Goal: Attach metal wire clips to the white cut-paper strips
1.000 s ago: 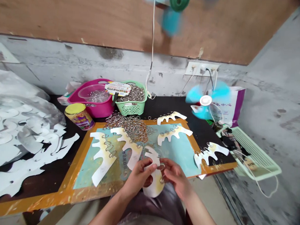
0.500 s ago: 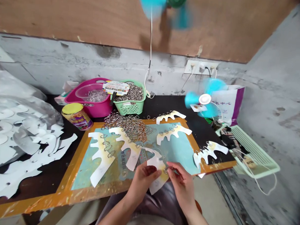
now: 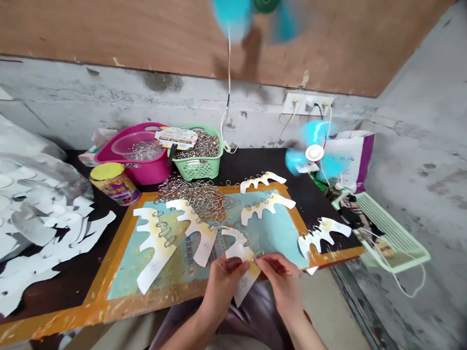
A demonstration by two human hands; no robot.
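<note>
At the table's front edge my left hand [image 3: 221, 280] pinches a white cut-out piece [image 3: 234, 241] between thumb and fingers. The piece has curved tabs and a yellowish glue-like band, and one metal ring [image 3: 248, 242] sits on a tab. My right hand [image 3: 283, 278] is closed at the piece's right side, thumb and forefinger on another metal ring [image 3: 258, 255] at its edge. The fingertips partly hide that ring. Close by on the left lies a similar piece [image 3: 205, 246] with rings along its edge; another ringed piece [image 3: 150, 269] lies farther left.
Loose metal rings [image 3: 201, 197] are heaped behind the pieces. A pink basket [image 3: 148, 172], a green basket [image 3: 198, 169] of rings and a yellow-lidded can [image 3: 113, 182] stand at the back. White cut-outs [image 3: 32, 269] fill the left. A fan [image 3: 314, 153] spins at right.
My right thumb and forefinger have shifted slightly on the ring at the piece's edge, and more of the ring now shows above them. The view has moved a little to the right.
</note>
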